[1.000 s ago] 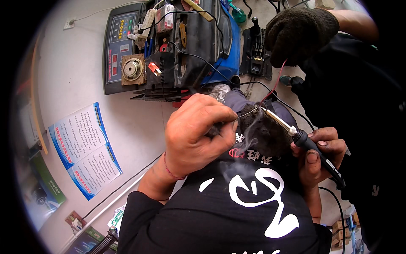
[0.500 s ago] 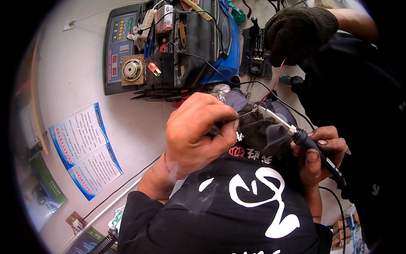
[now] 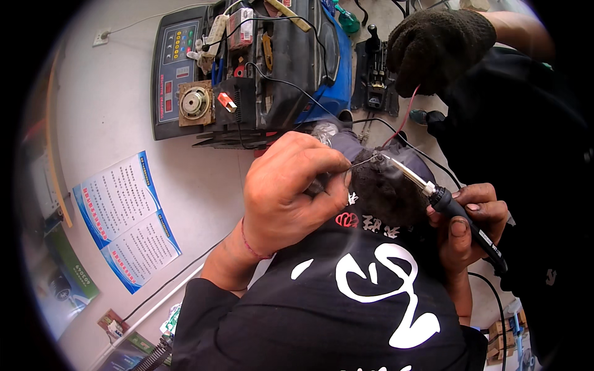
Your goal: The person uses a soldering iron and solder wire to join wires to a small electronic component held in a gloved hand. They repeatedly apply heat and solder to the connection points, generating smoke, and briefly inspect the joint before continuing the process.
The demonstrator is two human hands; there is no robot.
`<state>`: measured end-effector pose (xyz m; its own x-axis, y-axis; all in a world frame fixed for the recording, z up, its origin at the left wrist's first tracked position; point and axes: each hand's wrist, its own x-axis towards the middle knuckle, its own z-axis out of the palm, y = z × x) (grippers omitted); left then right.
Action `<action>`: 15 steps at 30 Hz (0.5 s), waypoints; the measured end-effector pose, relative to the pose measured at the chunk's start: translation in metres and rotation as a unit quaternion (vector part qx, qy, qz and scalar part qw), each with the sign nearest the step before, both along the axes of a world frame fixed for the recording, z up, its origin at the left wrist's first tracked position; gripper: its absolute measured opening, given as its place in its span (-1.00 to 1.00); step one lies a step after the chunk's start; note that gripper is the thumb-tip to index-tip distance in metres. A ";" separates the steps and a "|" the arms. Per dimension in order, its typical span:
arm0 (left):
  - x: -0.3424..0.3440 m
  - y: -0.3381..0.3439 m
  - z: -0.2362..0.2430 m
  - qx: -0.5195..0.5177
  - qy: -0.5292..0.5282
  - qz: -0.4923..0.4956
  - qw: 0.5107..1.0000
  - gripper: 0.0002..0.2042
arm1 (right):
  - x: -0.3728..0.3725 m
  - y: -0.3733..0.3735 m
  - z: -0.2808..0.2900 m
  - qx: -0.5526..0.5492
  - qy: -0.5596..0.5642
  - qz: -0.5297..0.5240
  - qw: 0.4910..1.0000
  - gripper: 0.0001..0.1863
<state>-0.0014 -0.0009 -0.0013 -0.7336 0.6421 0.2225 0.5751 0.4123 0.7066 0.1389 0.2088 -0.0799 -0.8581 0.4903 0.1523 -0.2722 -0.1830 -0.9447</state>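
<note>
My left hand (image 3: 288,179) is closed in a pinch on a thin silvery wire that looks like solder wire (image 3: 362,162). In my right hand (image 3: 481,207) is a soldering iron (image 3: 447,204) with a black handle, held like a pen. Its metal tip points up and left and meets the solder wire at a small joint. A red wire (image 3: 405,117) runs from that joint up to a co-worker's dark gloved hand (image 3: 436,46). Beneath the joint is a second dark knitted glove (image 3: 387,191); whose it is, I cannot tell. Thin smoke drifts there.
A wheel-balancer-like machine (image 3: 175,74) with a button panel stands at the upper left, carrying a speaker (image 3: 195,102), tools and small boxes. A black cable (image 3: 284,80) trails from it past the work. The co-worker's dark-clothed body (image 3: 507,130) is close on the right.
The smoke around the joint and over my left wrist has thinned. Both my hands, the iron and the gloved hand stay almost in place.
</note>
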 end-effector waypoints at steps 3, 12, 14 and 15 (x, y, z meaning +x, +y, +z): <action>0.000 0.001 0.002 -0.002 -0.009 0.002 1.000 -0.79 | -0.001 0.001 0.000 -0.010 0.021 0.008 1.000 -0.64; 0.001 0.000 -0.001 0.008 -0.006 -0.002 1.000 -0.78 | 0.000 0.002 -0.002 -0.006 0.018 0.015 1.000 -0.63; 0.001 0.001 -0.001 0.008 -0.007 -0.001 1.000 -0.77 | 0.000 0.002 -0.001 -0.010 0.017 0.016 1.000 -0.63; 0.002 0.001 0.000 0.004 -0.011 0.001 1.000 -0.77 | 0.000 0.002 -0.001 -0.013 0.019 0.016 1.000 -0.63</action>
<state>0.0002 0.0004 -0.0012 -0.7390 0.6398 0.2111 0.5592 0.4078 0.7218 0.1389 0.2105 -0.0809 -0.8669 0.4676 0.1726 -0.3012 -0.2154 -0.9289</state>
